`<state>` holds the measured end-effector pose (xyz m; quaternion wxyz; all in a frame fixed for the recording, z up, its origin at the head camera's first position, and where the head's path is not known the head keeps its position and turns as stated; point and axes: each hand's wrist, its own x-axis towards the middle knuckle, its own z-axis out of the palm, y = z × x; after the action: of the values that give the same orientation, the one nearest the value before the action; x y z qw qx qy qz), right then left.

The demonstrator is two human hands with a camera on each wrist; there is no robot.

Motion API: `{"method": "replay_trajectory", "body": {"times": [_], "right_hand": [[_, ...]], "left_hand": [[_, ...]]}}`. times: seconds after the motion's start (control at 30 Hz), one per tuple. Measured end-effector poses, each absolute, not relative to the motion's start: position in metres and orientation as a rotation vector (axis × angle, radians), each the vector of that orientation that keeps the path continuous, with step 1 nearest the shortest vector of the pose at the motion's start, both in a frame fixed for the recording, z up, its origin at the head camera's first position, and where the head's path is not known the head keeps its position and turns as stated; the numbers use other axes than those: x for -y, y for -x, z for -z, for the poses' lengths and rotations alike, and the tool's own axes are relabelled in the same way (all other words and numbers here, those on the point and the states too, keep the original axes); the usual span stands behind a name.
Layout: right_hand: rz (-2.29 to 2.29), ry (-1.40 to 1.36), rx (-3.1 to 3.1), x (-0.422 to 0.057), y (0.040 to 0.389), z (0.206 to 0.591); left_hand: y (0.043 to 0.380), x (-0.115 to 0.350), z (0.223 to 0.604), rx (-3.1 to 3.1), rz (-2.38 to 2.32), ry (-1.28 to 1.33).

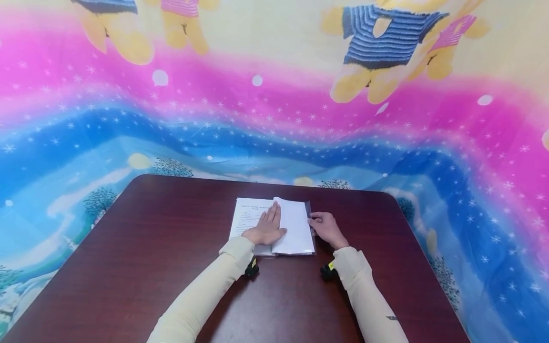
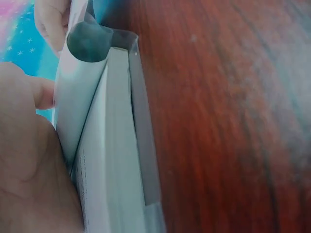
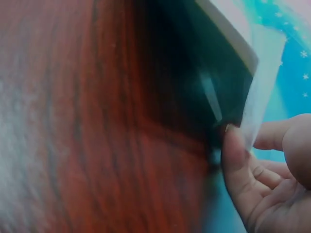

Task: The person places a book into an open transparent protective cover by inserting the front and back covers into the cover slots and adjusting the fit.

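Note:
An open book in a clear plastic cover lies toward the back of the table. Its left page carries printed text, while the right side looks blank white. My left hand rests flat on the book along the middle fold, fingers straight and pointing away. In the left wrist view, a white sheet bulges into a curl beside the thick page block. With thumb and fingers, my right hand pinches the cover's translucent flap at the book's right edge.
The dark red-brown wooden table has rounded far corners. Behind and around it hangs a colourful cloth with bears and snowflakes. Small black devices, one at the left wrist and one at the right, sit under the cream sleeves.

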<state>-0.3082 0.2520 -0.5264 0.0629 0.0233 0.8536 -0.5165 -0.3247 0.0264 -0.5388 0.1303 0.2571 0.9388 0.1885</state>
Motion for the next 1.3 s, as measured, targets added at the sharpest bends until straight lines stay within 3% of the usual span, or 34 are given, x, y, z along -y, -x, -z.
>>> {"method": "replay_trajectory", "body": {"times": [0.57, 0.97, 1.3], "right_hand": [[1.89, -0.03, -2.37, -0.259, 0.312, 0.527], [1.799, -0.078, -2.446, -0.248, 0.311, 0.521], [1.977, -0.002, -2.283, -0.244, 0.317, 0.515]], "left_hand": [[0.324, -0.024, 0.533, -2.66, -0.838, -0.701], [0.322, -0.024, 0.524, -2.67, -0.837, -0.701], [0.32, -0.019, 0.52, -2.629, -1.027, -0.677]]}}
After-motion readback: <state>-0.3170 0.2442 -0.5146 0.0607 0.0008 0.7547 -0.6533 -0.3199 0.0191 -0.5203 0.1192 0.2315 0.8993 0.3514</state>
